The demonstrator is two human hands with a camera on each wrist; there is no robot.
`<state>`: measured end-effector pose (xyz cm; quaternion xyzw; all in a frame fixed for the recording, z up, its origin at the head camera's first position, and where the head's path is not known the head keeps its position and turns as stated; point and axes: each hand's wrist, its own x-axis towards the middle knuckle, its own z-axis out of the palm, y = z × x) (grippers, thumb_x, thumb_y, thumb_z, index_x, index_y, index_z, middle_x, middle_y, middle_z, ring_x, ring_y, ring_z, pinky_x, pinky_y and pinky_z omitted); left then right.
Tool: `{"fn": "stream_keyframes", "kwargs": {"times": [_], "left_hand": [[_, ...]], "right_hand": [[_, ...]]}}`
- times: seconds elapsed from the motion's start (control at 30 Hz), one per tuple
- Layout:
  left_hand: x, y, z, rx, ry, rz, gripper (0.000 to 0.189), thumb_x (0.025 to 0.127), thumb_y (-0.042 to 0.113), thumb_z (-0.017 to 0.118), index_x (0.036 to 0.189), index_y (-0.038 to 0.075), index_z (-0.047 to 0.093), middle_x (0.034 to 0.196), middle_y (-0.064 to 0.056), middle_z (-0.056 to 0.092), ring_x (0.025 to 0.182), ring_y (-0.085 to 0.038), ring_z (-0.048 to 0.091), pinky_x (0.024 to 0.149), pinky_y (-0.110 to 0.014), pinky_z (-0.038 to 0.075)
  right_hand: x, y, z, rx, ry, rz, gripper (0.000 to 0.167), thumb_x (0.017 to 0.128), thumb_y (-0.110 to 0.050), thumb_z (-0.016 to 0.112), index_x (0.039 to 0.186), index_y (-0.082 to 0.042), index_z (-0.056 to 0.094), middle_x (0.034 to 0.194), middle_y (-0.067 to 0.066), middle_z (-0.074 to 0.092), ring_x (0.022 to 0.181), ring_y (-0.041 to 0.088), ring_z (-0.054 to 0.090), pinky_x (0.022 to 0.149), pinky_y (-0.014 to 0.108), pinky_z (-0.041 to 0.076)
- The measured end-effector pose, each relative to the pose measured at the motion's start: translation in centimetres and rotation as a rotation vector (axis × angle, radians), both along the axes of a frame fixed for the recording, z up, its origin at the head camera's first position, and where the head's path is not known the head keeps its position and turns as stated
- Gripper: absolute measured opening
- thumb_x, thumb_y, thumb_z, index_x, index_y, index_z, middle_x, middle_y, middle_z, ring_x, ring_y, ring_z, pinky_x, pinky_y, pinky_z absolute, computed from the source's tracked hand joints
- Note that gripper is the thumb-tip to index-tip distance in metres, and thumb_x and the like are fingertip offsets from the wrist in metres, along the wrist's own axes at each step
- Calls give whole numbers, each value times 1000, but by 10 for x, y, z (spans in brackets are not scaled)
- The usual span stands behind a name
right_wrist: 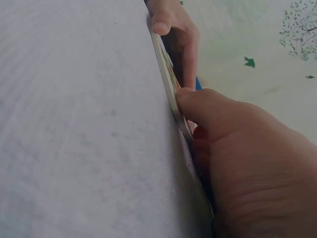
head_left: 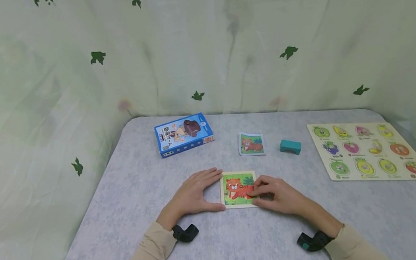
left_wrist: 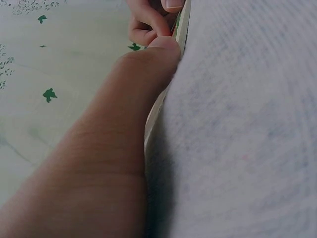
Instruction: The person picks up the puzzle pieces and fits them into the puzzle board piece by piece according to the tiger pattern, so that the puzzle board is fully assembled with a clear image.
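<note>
A small square tiger puzzle [head_left: 236, 185] with a pale wooden border lies flat on the table between the two hands. My left hand [head_left: 195, 193] is spread at its left side, fingertips at the upper left corner and thumb [left_wrist: 166, 47] at the lower left corner. From the right, my right hand [head_left: 280, 196] reaches over the puzzle with bent fingers. Its fingertips touch the tiger picture, and its thumb [right_wrist: 198, 101] lies at the border near the lower right corner. That hand hides the puzzle's right side.
Beyond the puzzle lies a matching tiger picture card [head_left: 251, 144], with a teal block [head_left: 290, 146] to its right. A blue game box [head_left: 184, 135] is at the back left. A fruit puzzle board [head_left: 371, 151] lies along the right side of the table [head_left: 218, 249].
</note>
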<state>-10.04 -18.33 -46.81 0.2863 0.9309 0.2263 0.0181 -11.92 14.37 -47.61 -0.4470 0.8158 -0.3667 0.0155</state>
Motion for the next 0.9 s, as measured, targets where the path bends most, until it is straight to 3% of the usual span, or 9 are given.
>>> {"fn": "stream_keyframes", "kwargs": {"times": [0.4,0.6,0.9], "left_hand": [[-3,2,4,6,0,-7,101,79,73,75,159,20,42,164,5,40,154,-17,32,126,-47,29],[-1,-1,0,6,-5,5,101,79,75,74,159,21,42,165,6,39,154,-17,32,125,-48,30],[-2,0,-1,20,2,-5,101,79,74,74,159,20,43,164,5,40,154,-17,32,125,-49,30]], "right_hand": [[-2,3,1,-33,-6,4,22,91,-20,81,114,-20,81,111,-10,63,93,4,59,77,23,56],[-3,1,-4,-46,-7,31,21,93,-19,80,114,-20,80,113,-8,64,95,5,60,79,24,56],[-4,2,-2,-48,12,23,19,93,-17,79,112,-21,81,110,-9,64,88,3,58,72,22,54]]}}
